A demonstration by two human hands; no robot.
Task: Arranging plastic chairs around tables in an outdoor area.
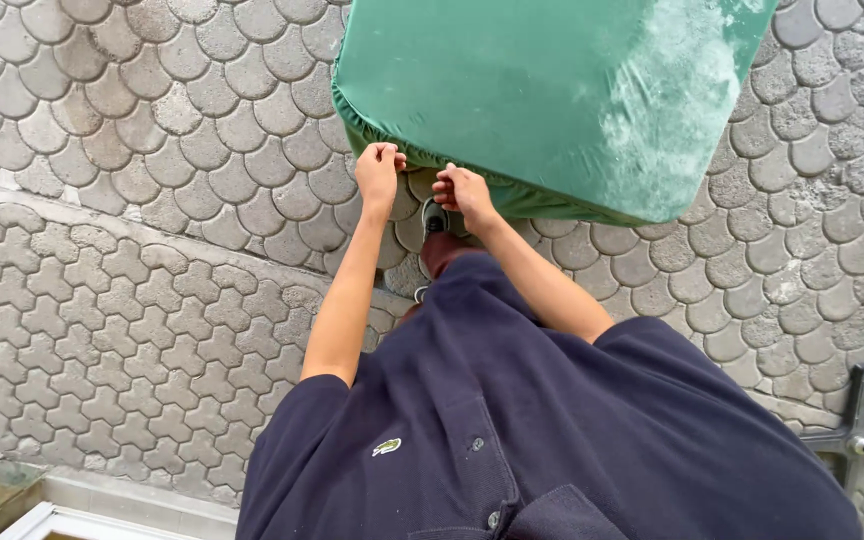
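A person looks straight down at their own body and two bare arms. Both arms reach out to a big box-shaped thing wrapped in a green cover [542, 90]. It fills the far middle and far right of the view. The cover looks smooth and tight on top, with a pale dusty patch [672, 90] on its right side. Along the near bottom edge the cover is bunched up and wrinkled, like it has a stretchy hem.

The left hand [379, 172] is at that near edge, on the left part of it. Its fingers are curled shut and pinch the green hem. The right hand [462, 190] is just beside it, a little to the right and a little nearer. Its fingers are bent and closed on the same hem. The two hands are close together but do not touch.

Under the hands, one shoe [434, 218] peeks out, grey and dark, standing on the ground. The person wears a dark blue shirt [552, 420] with buttons and short sleeves.

The ground [132, 250] is made of grey paving stones. Far ones are shaped like fish scales, and near left ones have a zigzag shape. At the near right there is a dark metal stand [857, 425]. At the near left corner there is a pale ledge [82, 505].
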